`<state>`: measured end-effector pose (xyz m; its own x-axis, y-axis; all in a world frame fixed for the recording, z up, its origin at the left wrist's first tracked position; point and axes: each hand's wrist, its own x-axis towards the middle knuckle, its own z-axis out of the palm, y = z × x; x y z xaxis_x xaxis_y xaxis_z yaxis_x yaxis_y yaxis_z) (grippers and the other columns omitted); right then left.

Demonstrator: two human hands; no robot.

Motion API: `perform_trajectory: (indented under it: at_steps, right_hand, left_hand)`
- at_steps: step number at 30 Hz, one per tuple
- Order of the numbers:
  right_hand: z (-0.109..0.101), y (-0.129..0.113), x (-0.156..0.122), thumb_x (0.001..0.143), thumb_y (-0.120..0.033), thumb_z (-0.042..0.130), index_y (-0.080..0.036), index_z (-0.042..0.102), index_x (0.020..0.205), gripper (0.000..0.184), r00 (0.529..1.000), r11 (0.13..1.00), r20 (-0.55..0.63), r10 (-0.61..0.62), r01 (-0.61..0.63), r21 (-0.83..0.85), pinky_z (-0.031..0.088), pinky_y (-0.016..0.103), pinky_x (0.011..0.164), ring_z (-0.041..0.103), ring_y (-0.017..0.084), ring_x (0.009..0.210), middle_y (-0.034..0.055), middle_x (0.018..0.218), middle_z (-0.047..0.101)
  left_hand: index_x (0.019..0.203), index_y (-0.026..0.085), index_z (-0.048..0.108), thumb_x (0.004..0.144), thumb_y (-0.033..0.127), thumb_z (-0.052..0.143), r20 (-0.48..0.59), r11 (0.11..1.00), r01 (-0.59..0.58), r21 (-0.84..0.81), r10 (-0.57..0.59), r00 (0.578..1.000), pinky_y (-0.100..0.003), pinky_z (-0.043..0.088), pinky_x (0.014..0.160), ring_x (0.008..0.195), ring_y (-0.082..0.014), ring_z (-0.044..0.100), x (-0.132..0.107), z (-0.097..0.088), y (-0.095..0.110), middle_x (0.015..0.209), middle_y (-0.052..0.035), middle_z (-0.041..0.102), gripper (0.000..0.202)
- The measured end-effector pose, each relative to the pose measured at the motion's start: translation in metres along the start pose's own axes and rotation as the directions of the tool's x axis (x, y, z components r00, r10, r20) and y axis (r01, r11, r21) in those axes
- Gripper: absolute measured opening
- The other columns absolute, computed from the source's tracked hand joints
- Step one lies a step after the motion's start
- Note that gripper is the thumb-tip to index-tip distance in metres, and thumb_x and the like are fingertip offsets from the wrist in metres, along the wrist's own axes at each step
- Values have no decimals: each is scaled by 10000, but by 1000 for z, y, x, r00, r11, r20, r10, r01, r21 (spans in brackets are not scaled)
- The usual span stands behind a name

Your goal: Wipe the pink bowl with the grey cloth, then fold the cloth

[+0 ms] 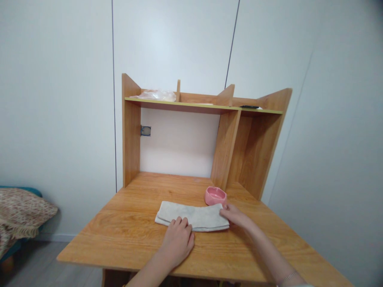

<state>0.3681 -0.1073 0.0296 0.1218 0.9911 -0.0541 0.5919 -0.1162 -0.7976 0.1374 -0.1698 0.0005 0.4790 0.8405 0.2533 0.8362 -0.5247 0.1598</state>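
Observation:
A light grey cloth point(197, 215), folded into a long strip, lies across the desk in front of me. My left hand point(178, 239) rests at its near edge, left of the middle, with bent fingers on top of the cloth and the thumb lying off to the side. At the right end, my right hand point(235, 215) pinches the cloth's corner between thumb and fingers. Just behind that end stands a pink faceted bowl point(215, 195), close to the right fingers. Its visible inside holds nothing I can make out.
The wooden desk point(128, 235) carries a hutch with an upright divider point(226, 147). On its upper shelf point(185, 107) lie a clear plastic bag point(157, 95) and a dark flat object point(249, 107). A patterned fringed cover point(24, 211) sits at far left.

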Motion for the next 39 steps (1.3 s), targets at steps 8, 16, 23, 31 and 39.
perform_trajectory:
  at_steps: [8, 16, 23, 31, 39]
  right_hand:
    - [35, -101, 5, 674, -116, 465, -202, 413, 913, 259, 997, 988, -13, -81, 82, 128, 308, 151, 320, 475, 102, 297, -134, 357, 429]
    - [124, -139, 23, 695, -68, 484, -163, 462, 939, 263, 967, 972, 164, -197, 215, -99, 359, 160, 335, 504, 117, 307, -102, 353, 458]
    - [179, -118, 20, 729, -113, 532, -113, 528, 929, 200, 953, 956, 236, -192, 235, -173, 360, 165, 367, 517, 105, 365, -13, 478, 577]
    - [125, -101, 24, 870, -264, 435, -142, 525, 1050, 236, 958, 906, -8, -287, 268, -327, 423, 214, 590, 646, 151, 740, 101, 881, 692]
    - [74, -42, 15, 884, -391, 389, -192, 449, 456, 476, 947, 927, 320, 7, 114, -357, 337, 196, 407, 491, 107, 362, -1, 344, 480]
  left_hand:
    - [1047, 162, 583, 807, 168, 376, 20, 998, 49, -38, -49, 999, -390, 360, 902, 1004, -244, 471, -4, 1, 3, 1073, -94, 576, 317]
    - [1054, 151, 587, 765, 147, 391, 43, 996, 55, -74, -52, 998, -394, 353, 926, 1027, -249, 495, -8, -2, -1, 1099, -100, 606, 349]
    - [1102, 138, 581, 744, 156, 427, 14, 987, 59, -146, -57, 998, -403, 304, 1002, 1120, -264, 467, -14, 4, -3, 1175, -120, 582, 391]
    - [902, 193, 614, 737, 74, 398, -117, 971, 68, -230, -97, 988, -318, 390, 878, 963, -200, 541, -6, -15, -31, 968, -52, 645, 297]
    - [739, 185, 570, 776, 70, 394, -214, 949, 237, -207, -281, 936, -271, 399, 809, 893, -167, 549, 8, -34, -70, 874, -45, 597, 214]
